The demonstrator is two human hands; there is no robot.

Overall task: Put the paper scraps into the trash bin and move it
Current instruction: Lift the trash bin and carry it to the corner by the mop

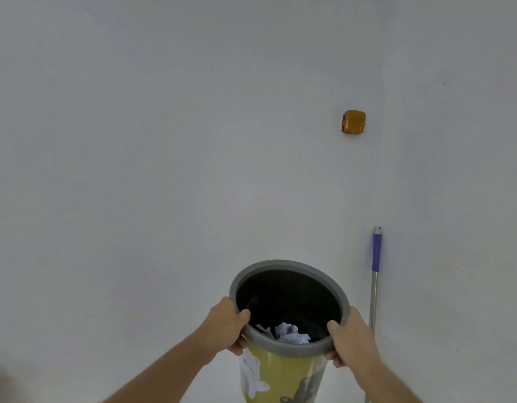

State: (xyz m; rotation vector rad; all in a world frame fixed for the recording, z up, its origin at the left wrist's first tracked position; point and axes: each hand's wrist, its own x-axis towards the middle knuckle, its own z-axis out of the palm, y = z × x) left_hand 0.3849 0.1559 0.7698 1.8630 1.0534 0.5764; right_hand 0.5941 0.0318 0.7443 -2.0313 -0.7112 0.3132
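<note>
A yellow trash bin (280,373) with a grey rim and a black inside is low in the middle of the head view, in front of a white wall. Crumpled white paper scraps (288,333) lie inside it near the front. My left hand (225,327) grips the rim on its left side, thumb hooked inside. On the rim's right side is my right hand (349,337), gripping it with the thumb inside too. The bin's base is out of frame.
A metal pole with a purple grip (376,257) leans upright against the wall just right of the bin. An orange square fitting (353,122) is fixed on the wall higher up. The white wall fills the remainder of the view.
</note>
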